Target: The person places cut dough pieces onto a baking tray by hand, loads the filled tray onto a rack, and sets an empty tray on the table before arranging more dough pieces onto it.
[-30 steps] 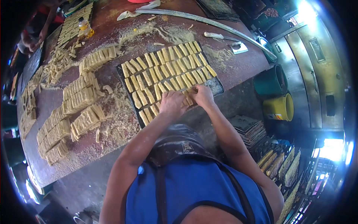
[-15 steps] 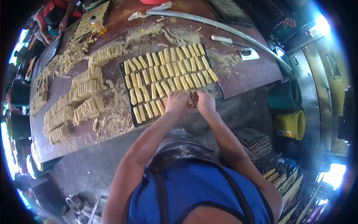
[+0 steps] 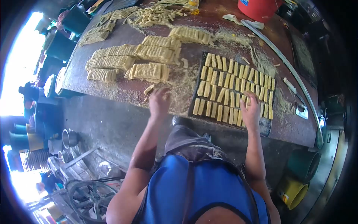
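My left hand (image 3: 159, 103) is over the table's front edge, its fingers loosely apart beside a loose dough stick (image 3: 149, 89); I see nothing held in it. Over the right part of a dark baking tray (image 3: 265, 126) is my right hand (image 3: 251, 109), thumb and fingers apart. Rows of pale yellow dough sticks (image 3: 220, 79) cover most of that tray, and the hand hides a few in the front row. Left of the tray, cut dough sticks stand in stacked blocks (image 3: 151, 71) close to my left hand.
Flour and crumbs dust the red-brown table (image 3: 291, 128). A loose heap of dough strips (image 3: 154, 15) lies at the back. A red bucket (image 3: 260, 9), a long pale bar (image 3: 285, 56) and a white-handled knife (image 3: 289, 85) are toward the right. A yellow bucket (image 3: 292, 192) stands below.
My hands were together at the tray's front edge and are now apart. The left has moved left to the loose stick; the right is over the tray. My view has swung left.
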The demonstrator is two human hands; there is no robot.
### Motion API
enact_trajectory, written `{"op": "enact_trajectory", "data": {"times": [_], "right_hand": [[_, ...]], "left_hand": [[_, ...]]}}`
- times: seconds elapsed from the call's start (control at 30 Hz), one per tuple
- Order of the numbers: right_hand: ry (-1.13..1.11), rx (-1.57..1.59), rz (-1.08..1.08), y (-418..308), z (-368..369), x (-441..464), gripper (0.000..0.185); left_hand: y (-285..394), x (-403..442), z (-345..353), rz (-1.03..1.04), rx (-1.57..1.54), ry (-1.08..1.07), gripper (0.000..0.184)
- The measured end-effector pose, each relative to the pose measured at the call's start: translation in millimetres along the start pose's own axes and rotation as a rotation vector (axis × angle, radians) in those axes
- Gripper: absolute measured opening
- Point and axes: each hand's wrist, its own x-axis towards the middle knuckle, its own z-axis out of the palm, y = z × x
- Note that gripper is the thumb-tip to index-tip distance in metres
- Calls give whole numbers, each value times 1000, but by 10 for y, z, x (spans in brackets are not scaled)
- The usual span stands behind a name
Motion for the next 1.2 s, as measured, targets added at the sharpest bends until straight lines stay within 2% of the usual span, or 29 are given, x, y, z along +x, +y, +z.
{"op": "enact_trajectory", "data": {"times": [0.07,0.13,0.17,0.2,0.23,0.27,0.33,0.37,0.4,0.43,0.47,0.5,0.53,0.57,0.6,0.63,0.7,0.8,0.83,0.87,0.9,0.93,0.97,1.0,1.03,1.07,1.1,1.17,1.2], "right_hand": [[-210,223,172,-326,290,241,35],[-383,409,264,-667,686,480,42],[-521,581,419,-896,888,604,44],[-653,753,574,-1123,1108,749,47],[-723,796,617,-1274,1385,862,50],[-795,843,668,-1409,1672,932,52],[-628,866,786,-1770,2138,1058,45],[-615,864,800,-1865,2262,1167,45],[-605,910,926,-1946,2380,1239,39],[-598,956,1054,-2003,2479,1286,33],[-595,956,1071,-2019,2587,1323,33],[-606,833,1045,-1998,2723,1323,29],[-615,709,1013,-1946,2875,1308,26],[-646,619,875,-1879,3020,1277,35],[-644,619,876,-1981,2971,1304,35],[-638,471,778,-2145,2821,1344,40],[-673,294,592,-2246,2755,1400,48],[-689,433,665,-2276,2562,1370,42],[-642,415,649,-2018,2825,1256,40],[-613,416,642,-1939,2772,1275,40],[-644,782,873,-1880,2702,1261,41],[-663,1162,1092,-1831,2642,1256,43],[-612,1224,1187,-1848,2488,1294,39],[-585,1227,1195,-1815,2417,1300,39],[-566,1293,1124,-1728,2321,1295,38],[-529,1345,1060,-1604,2161,1249,37],[-496,1320,1045,-1598,1862,1250,40],[-395,1376,965,-1218,1523,1087,44],[-372,1420,920,-943,1374,964,46]], "left_hand": [[-333,231,-248,-211,145,-21,26],[-813,392,-247,-197,384,-46,25],[-839,477,-297,-193,370,-56,25],[-797,570,-398,-195,362,-176,25],[-802,641,-462,-195,357,-300,25],[-866,682,-479,-190,347,-319,25],[-983,706,-529,-312,48,-393,24],[-1020,685,-550,-226,-1,-316,25],[-1082,726,-557,-222,0,-334,25],[-1149,740,-575,-391,-287,-343,25],[-1208,750,-595,-562,-574,-343,24],[-1251,777,-618,-677,-904,-361,20],[-1303,804,-648,-683,-902,-372,20],[-1351,846,-673,-715,-927,-391,17],[-1393,894,-704,-746,-952,-407,14],[-1306,954,-776,-794,-1057,-406,12],[-1277,1033,-821,-757,-1039,-423,15],[-1100,1228,-879,-673,-990,-439,25],[-1056,1340,-872,-601,-875,-507,29],[-1004,1452,-869,-531,-756,-569,33],[-955,1646,-856,-524,-645,-635,41],[-549,1917,-1067,-414,-342,-632,47],[-574,2093,-936,-488,-531,-535,38],[-822,2347,-691,-518,-608,-423,36],[-556,2525,-826,-413,-643,-260,33],[-636,2671,-624,-168,-875,1,33],[-372,2722,-774,-177,-739,-11,39],[-229,2659,-699,-27,-801,-11,43],[-88,2510,-714,-124,-772,-111,46]]}}
